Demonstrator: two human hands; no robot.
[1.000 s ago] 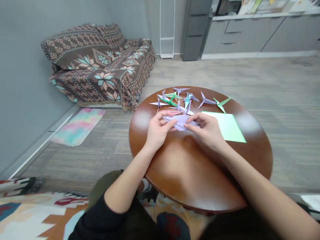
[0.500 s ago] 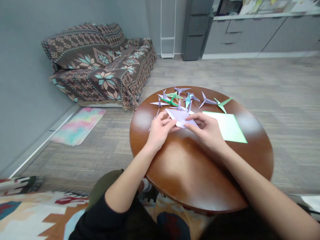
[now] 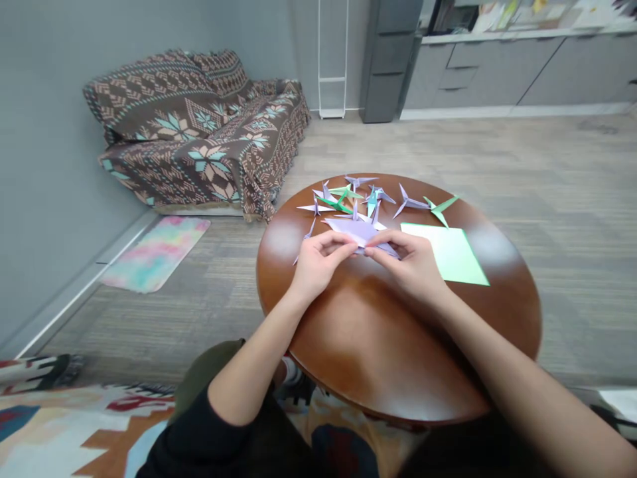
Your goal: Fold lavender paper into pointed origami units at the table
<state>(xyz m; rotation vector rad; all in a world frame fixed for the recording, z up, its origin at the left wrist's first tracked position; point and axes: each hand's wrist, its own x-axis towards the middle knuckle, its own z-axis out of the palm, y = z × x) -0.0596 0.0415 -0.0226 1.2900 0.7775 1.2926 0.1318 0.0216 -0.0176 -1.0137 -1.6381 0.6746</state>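
Note:
A folded sheet of lilac origami paper [image 3: 359,230] is held a little above the round brown table [image 3: 388,345]. My left hand [image 3: 321,262] pinches its near left edge between thumb and fingers. On the right side, my right hand [image 3: 409,257] grips the same paper, its thumb close to the left thumb near the middle. The fingers cover part of the near edge. Just beyond the hands lie several folded paper cranes in lilac and green, among them a dark green crane [image 3: 338,201] and a lilac crane [image 3: 409,201].
A pale green paper sheet [image 3: 448,253] lies flat right of my right hand. At the far right edge of the group is a light green crane [image 3: 440,210]. A covered sofa [image 3: 209,139] stands beyond the table at left, with grey cabinets [image 3: 497,73] at the back.
My thumbs have come closer together at the near edge of the lilac paper, which now lies flatter. The cranes and the green sheet stay where they were.

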